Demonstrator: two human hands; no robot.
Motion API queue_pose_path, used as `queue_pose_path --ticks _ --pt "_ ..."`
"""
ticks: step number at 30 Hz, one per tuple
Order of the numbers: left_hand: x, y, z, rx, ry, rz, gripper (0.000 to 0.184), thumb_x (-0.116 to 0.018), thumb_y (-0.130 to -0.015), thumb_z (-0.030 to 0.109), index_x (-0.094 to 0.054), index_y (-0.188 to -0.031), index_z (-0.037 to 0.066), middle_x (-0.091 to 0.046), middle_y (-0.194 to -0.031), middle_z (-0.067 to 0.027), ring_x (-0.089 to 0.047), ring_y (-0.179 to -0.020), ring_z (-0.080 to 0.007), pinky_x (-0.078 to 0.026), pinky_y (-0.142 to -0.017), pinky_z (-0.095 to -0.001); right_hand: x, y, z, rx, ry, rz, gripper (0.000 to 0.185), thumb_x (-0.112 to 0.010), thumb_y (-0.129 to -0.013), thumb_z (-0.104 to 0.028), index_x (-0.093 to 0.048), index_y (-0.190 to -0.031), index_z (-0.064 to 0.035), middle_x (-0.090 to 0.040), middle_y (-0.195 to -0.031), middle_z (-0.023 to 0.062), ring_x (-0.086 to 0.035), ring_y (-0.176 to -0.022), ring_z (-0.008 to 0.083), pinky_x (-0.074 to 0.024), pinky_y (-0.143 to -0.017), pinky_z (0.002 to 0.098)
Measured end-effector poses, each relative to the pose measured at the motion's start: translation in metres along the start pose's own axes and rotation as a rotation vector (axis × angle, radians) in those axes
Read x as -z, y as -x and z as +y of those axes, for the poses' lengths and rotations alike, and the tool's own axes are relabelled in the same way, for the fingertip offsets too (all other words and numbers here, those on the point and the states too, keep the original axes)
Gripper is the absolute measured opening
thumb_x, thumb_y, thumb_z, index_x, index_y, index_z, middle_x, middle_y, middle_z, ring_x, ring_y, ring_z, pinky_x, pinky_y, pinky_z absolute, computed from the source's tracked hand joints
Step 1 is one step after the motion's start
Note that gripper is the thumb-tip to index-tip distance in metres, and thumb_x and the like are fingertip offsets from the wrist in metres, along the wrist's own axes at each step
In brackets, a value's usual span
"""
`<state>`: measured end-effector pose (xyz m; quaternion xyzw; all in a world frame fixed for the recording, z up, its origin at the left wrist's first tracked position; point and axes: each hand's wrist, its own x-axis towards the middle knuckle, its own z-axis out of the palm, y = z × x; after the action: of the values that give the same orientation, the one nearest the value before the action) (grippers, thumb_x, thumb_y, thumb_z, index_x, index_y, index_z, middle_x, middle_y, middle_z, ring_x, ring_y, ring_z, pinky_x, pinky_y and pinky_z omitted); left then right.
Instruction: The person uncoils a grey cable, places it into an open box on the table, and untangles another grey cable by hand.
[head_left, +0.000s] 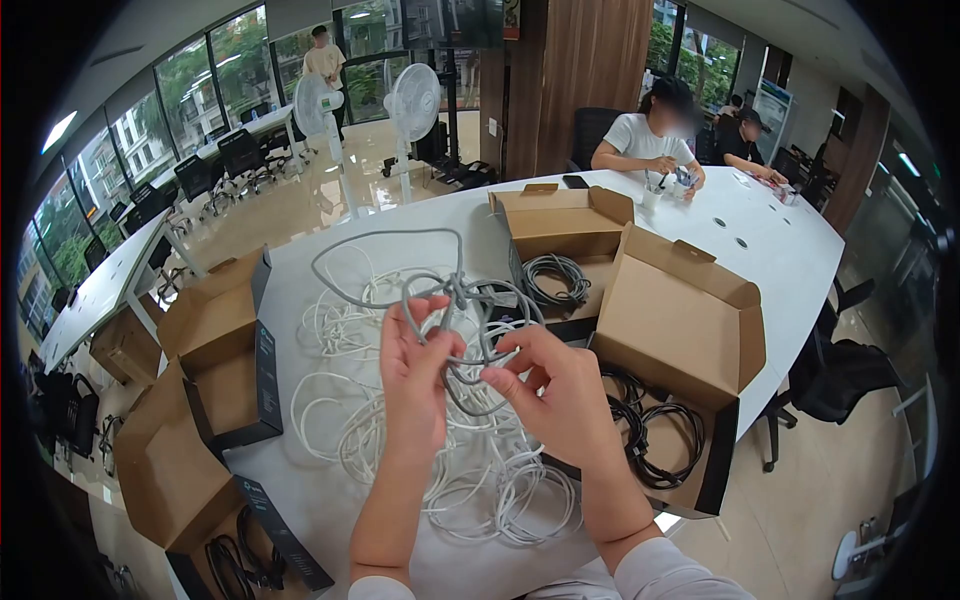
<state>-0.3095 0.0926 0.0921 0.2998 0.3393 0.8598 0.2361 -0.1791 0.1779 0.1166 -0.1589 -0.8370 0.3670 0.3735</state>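
Observation:
Both hands hold a tangled grey cable [458,292] above the table. My left hand [418,370] is closed, its fingers and thumb around a strand on the left of the tangle. My right hand [555,385] pinches the cable on the right side. A large loop of it stretches out to the upper left. Below and around my hands, loose white cables [365,440] lie in heaps. Beyond my right hand, a coiled grey cable [556,281] sits in an open cardboard box [566,215]. Coiled black cables [665,445] lie in a nearer open box [685,320].
At the left stand two more open boxes, one farther back [222,310] and one nearer [165,460] with black cables [240,565] inside. Across the white table [680,225] a person [655,140] sits handling small items. Two white fans [412,105] stand beyond.

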Motion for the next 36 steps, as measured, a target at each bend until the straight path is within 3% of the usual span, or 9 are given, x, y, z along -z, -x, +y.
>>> queue_pose_path --ticks 4,7,10,13,20,25,29,32,36 --pt "-0.018 0.01 -0.015 -0.064 -0.083 -0.083 0.04 -0.058 -0.083 -0.008 -0.044 -0.119 0.003 -0.045 -0.12 -0.0073 -0.049 -0.083 -0.0067 -0.043 -0.076 -0.0221 0.002 -0.001 0.004 -0.062 0.194 0.103 0.034 -0.074 -0.082 -0.019 -0.057 -0.107 -0.0053 -0.067 -0.072 0.0101 -0.062 -0.052 0.0275 -0.0468 -0.051 0.036" --pt "-0.017 0.017 -0.016 -0.065 -0.153 -0.167 0.045 -0.063 -0.079 -0.005 -0.044 -0.118 0.006 -0.044 -0.122 -0.0085 -0.049 -0.091 -0.01 -0.043 -0.077 -0.0237 0.002 -0.003 0.009 -0.033 0.183 0.184 0.039 -0.073 -0.081 -0.014 -0.053 -0.114 -0.0055 -0.068 -0.074 0.0105 -0.063 -0.056 0.0292 -0.0477 -0.053 0.037" --pt "-0.015 0.018 -0.015 -0.112 -0.195 -0.12 0.043 -0.062 -0.077 -0.006 -0.045 -0.115 0.006 -0.044 -0.121 -0.0084 -0.047 -0.087 -0.0087 -0.041 -0.075 -0.0232 0.005 -0.003 0.009 -0.043 0.108 0.115 0.044 -0.071 -0.08 -0.01 -0.049 -0.118 -0.0068 -0.068 -0.076 0.01 -0.064 -0.059 0.0281 -0.0482 -0.055 0.0367" --pt "-0.014 0.017 -0.015 -0.158 -0.171 -0.051 0.044 -0.062 -0.073 -0.006 -0.047 -0.113 0.006 -0.045 -0.12 -0.0084 -0.046 -0.084 -0.0089 -0.04 -0.074 -0.0238 0.008 -0.001 0.0 -0.106 0.033 0.073 0.036 -0.069 -0.08 -0.007 -0.054 -0.112 -0.0084 -0.069 -0.077 0.0081 -0.063 -0.058 0.0285 -0.0483 -0.055 0.0358" --pt "-0.007 0.011 -0.015 -0.169 -0.024 -0.052 0.043 -0.058 -0.067 0.002 -0.049 -0.109 0.001 -0.045 -0.115 -0.009 -0.044 -0.077 -0.0133 -0.037 -0.072 -0.0245 0.007 0.002 0.005 0.103 0.158 0.065 0.016 -0.069 -0.079 -0.001 -0.069 -0.093 -0.0077 -0.062 -0.088 0.0083 -0.061 -0.061 0.0206 -0.0489 -0.057 0.0312" --pt "-0.003 0.011 -0.012 -0.098 -0.022 -0.007 0.046 -0.056 -0.075 0.018 -0.05 -0.117 0.001 -0.049 -0.115 -0.0075 -0.044 -0.084 -0.0131 -0.037 -0.074 -0.0256 0.01 0.004 0.005 0.186 0.22 -0.065 0.013 -0.066 -0.082 -0.006 -0.067 -0.095 -0.008 -0.056 -0.091 0.0081 -0.062 -0.075 0.0272 -0.0496 -0.066 0.0376" --pt "-0.007 0.006 -0.008 -0.009 0.126 0.073 0.059 -0.054 -0.082 0.025 -0.045 -0.135 0.0 -0.049 -0.115 -0.0048 -0.046 -0.082 -0.0131 -0.038 -0.073 -0.025 0.013 0.004 -0.003 0.252 0.162 -0.023 0.016 -0.066 -0.081 -0.002 -0.064 -0.097 -0.0073 -0.053 -0.095 0.0084 -0.061 -0.076 0.0261 -0.049 -0.066 0.0369" --pt "-0.001 0.003 -0.006 -0.008 0.116 0.001 0.06 -0.049 -0.089 0.032 -0.043 -0.139 0.0 -0.05 -0.114 -0.0028 -0.046 -0.085 -0.0121 -0.037 -0.076 -0.0241 0.017 0.005 -0.007 0.24 0.032 0.061 0.019 -0.067 -0.08 0.002 -0.063 -0.097 -0.0061 -0.053 -0.096 0.0092 -0.06 -0.074 0.0252 -0.0488 -0.064 0.0349" --pt "-0.004 0.003 -0.007 -0.11 -0.162 0.033 0.056 -0.052 -0.09 0.028 -0.045 -0.137 -0.001 -0.05 -0.114 -0.0021 -0.043 -0.089 -0.0099 -0.037 -0.078 -0.0235 0.02 0.003 -0.008 0.228 -0.06 0.176 0.017 -0.066 -0.082 0.004 -0.063 -0.097 -0.0041 -0.056 -0.097 0.0104 -0.06 -0.071 0.0237 -0.049 -0.062 0.0316"
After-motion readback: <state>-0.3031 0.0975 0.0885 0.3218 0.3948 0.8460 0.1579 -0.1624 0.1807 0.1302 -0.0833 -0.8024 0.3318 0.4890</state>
